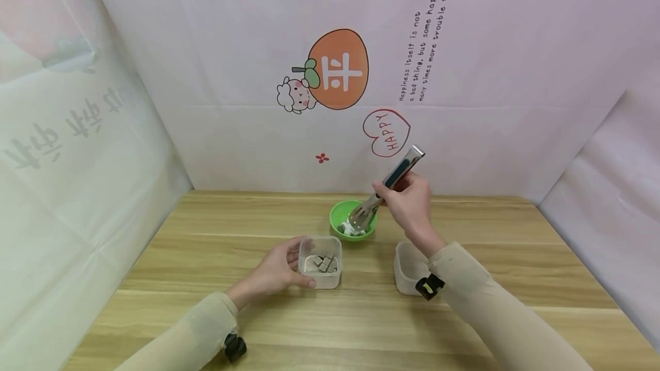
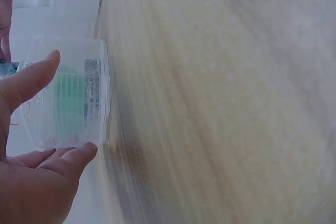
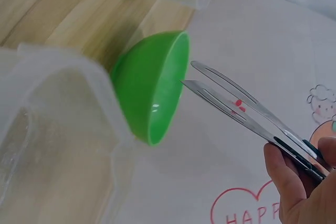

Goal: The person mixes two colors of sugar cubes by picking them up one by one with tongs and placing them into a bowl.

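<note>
My left hand [image 1: 273,271] holds a clear plastic container [image 1: 325,283], thumb on the near side and fingers on the far side. Inside it lie several small grey cubes [image 1: 325,263]. In the left wrist view the container [image 2: 71,51] stands on the table. Metal food tongs [image 1: 398,174] with dark grips are in my right hand [image 1: 412,202], slanting down to the green bowl [image 1: 337,213]. White and grey pieces [image 1: 347,228] lie in the bowl, partly hidden by the tongs' heads. The right wrist view shows the tongs' tips slightly apart at the bowl's mouth, nothing visible between them.
A second clear container [image 1: 406,276] stands to the right, partly covered by my right wrist. The wooden table [image 1: 206,245] meets a printed white cloth [image 1: 232,130] at its back edge, with more cloth on both sides.
</note>
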{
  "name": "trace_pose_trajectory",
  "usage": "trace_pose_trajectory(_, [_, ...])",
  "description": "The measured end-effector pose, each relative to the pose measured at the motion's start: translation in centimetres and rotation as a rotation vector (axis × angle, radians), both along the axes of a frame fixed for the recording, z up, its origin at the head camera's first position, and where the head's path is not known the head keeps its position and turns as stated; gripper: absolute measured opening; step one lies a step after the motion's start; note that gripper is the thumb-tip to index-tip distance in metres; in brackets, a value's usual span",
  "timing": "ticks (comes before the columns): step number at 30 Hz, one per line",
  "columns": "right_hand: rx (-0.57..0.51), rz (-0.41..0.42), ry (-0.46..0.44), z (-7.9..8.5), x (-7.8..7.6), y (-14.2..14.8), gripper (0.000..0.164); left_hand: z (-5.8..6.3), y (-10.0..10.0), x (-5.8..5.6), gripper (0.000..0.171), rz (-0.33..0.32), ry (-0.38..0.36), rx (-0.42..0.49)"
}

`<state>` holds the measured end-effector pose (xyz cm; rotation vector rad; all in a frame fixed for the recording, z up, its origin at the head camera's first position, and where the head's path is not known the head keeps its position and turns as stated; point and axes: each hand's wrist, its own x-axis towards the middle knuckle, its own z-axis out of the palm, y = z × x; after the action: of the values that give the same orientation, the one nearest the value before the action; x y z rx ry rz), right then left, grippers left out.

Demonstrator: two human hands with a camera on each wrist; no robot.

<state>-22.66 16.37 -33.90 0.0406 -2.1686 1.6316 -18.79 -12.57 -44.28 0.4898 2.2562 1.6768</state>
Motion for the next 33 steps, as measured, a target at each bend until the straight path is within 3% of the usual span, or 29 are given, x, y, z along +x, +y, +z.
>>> trace_pose_trajectory(15, [0.098, 0.183, 0.017, 1.5, 3.2, -4.0, 0.015, -0.4, -0.2, -0.3, 0.101, -0.026, 0.019, -0.020])
trace_pose_trajectory(33, [0.214, 0.253, -0.065, -1.9, 4.1, -7.1, 0.020, -0.4, -0.2, -0.3, 0.101, -0.018, 0.020, -0.041])
